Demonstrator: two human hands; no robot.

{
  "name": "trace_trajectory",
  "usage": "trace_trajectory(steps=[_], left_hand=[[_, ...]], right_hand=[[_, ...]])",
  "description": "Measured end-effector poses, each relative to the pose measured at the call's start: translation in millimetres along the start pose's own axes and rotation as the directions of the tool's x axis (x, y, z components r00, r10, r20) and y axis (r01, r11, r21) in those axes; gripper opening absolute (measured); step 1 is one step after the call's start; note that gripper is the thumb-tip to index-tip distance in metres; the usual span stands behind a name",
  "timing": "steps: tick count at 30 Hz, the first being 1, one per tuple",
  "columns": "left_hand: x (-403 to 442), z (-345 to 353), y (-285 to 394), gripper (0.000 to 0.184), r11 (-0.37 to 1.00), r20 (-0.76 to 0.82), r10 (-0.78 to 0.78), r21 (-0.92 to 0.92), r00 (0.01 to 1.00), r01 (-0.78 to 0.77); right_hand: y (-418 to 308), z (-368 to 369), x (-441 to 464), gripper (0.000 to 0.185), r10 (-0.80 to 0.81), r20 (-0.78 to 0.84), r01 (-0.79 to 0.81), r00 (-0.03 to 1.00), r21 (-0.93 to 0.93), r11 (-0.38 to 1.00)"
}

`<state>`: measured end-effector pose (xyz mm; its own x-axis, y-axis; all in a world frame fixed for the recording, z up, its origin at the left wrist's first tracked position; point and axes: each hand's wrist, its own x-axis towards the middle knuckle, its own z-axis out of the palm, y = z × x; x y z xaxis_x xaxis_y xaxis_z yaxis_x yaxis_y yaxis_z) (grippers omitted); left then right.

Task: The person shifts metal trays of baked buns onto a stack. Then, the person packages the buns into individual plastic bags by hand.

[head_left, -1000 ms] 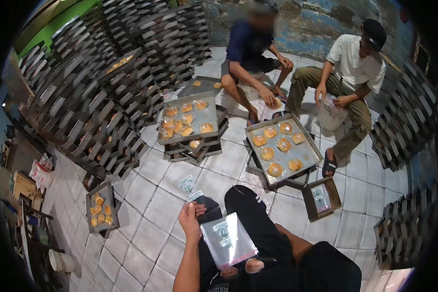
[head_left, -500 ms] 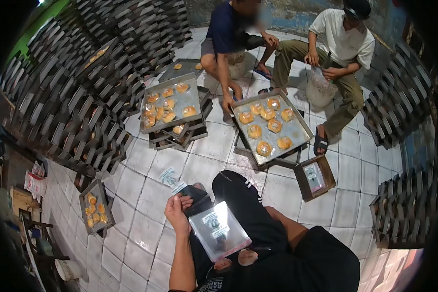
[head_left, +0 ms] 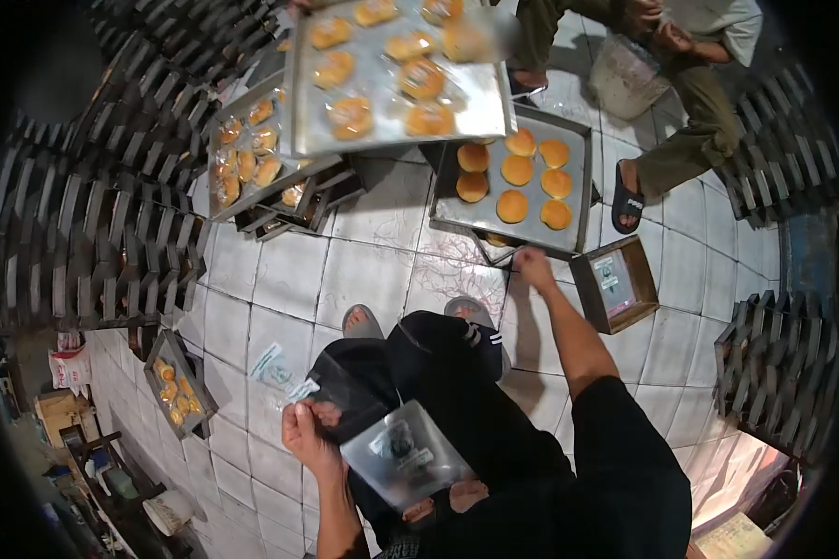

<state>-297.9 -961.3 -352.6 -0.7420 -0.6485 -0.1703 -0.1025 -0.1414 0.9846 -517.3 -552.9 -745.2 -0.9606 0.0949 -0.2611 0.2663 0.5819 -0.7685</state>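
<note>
My left hand (head_left: 309,436) is closed in a pinch on a clear plastic bag (head_left: 305,388) with a small green-and-white printed label. Below it, a stack of clear printed bags (head_left: 405,456) lies on my lap. My right hand (head_left: 533,268) is stretched forward to the front edge of a metal tray (head_left: 447,207); its fingers are too small and blurred to read. On that tray sit several unwrapped golden buns (head_left: 517,170). Above and left of it, a second tray (head_left: 382,102) with several buns in clear wrapping (head_left: 351,117) is held up by a co-worker, mostly out of view.
More wrapped buns fill a tray (head_left: 275,200) on a stack at the left. A small metal box (head_left: 645,296) with printed bags stands right of my right hand. Tall tray stacks (head_left: 93,242) line the left side. A seated co-worker has a bucket (head_left: 625,82) between the legs.
The tray of wrapped buns has been lifted off the stack and carried left, uncovering the unwrapped buns. My right hand has reached forward from beside my lap to the tray edge. My view has shifted.
</note>
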Motion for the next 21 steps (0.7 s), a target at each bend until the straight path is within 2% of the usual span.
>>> trace_trajectory(steps=[2, 4, 6, 7, 9, 12, 13, 16, 18, 19, 20, 21], left_hand=[[4, 2, -1, 0.019, 0.999, 0.055, 0.034, 0.038, 0.998, -0.037], [6, 15, 4, 0.024, 0.993, -0.078, 0.017, 0.114, 0.997, -0.008], [6, 15, -1, 0.023, 0.992, -0.173, 0.021, 0.122, 0.985, 0.001], [8, 10, -2, 0.021, 0.977, -0.119, 0.048, 0.211, 0.992, -0.022], [9, 6, -3, 0.019, 0.979, -0.067, 0.050, 0.200, 0.997, -0.035], [10, 8, -1, 0.019, 0.976, -0.056, 0.029, 0.219, 0.998, -0.016], [11, 10, 1, 0.019, 0.979, -0.060, 0.021, 0.202, 0.998, -0.008], [9, 4, 1, 0.022, 0.986, -0.084, -0.049, 0.156, 0.995, 0.062], [15, 8, 10, 0.026, 0.987, -0.105, -0.088, 0.124, 0.991, 0.101], [15, 4, 14, 0.026, 0.983, -0.108, -0.177, 0.028, 0.978, 0.181], [14, 1, 17, 0.026, 0.964, -0.108, -0.262, -0.074, 0.959, 0.255], [14, 1, 24, 0.025, 0.952, -0.086, -0.290, -0.130, 0.953, 0.278]], right_hand=[[-40, -17, 38, 0.032, 0.057, -0.197, -0.062, 0.979, -0.023, 0.998], [-49, -17, 75, 0.034, 0.074, -0.328, -0.055, 0.942, 0.065, 0.996], [-34, -12, 111, 0.041, 0.096, -0.406, -0.134, 0.909, -0.068, 0.989], [-21, -4, 131, 0.046, 0.120, -0.457, -0.187, 0.881, -0.104, 0.977], [3, 18, 158, 0.059, 0.154, -0.561, -0.293, 0.813, -0.167, 0.942], [-75, 6, 145, 0.074, 0.407, -0.351, -0.465, 0.843, -0.097, 0.880], [-93, 5, 142, 0.075, 0.417, -0.247, -0.458, 0.875, -0.141, 0.878], [-75, 45, 135, 0.073, -0.014, -0.228, -0.086, 0.974, -0.422, 0.903], [-136, 30, 107, 0.067, 0.134, -0.060, -0.143, 0.989, -0.166, 0.976], [-163, 27, 94, 0.061, 0.101, -0.021, -0.100, 0.995, 0.052, 0.994], [-190, 25, 79, 0.056, 0.055, 0.031, -0.062, 0.998, 0.264, 0.962], [-244, 8, 43, 0.053, 0.063, 0.124, -0.119, 0.990, 0.519, 0.846]])
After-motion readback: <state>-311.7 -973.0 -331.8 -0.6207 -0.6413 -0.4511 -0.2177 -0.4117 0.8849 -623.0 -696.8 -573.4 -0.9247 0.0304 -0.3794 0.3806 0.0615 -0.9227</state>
